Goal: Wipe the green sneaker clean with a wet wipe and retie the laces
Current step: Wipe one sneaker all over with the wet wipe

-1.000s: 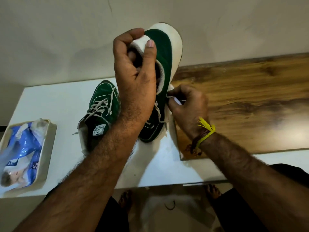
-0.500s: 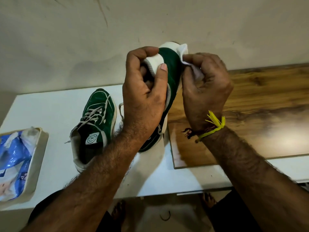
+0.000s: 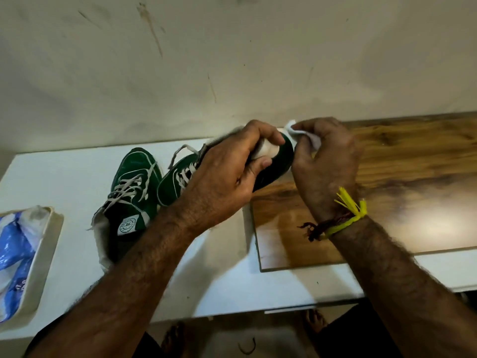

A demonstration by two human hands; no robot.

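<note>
Left hand (image 3: 229,174) grips green sneaker (image 3: 278,161) by heel, raised over desk (image 3: 64,177). Right hand (image 3: 325,164) pinches wet wipe (image 3: 291,127) against heel. Risk: laces (image 3: 184,174) loose; hard rubbing could twist sneaker from grip.

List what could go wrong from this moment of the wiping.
The left hand grips the held green sneaker only at its heel, so pressure from the white wet wipe in the right hand might twist it loose. Its loose white laces dangle near the second green sneaker and may snag.
</note>
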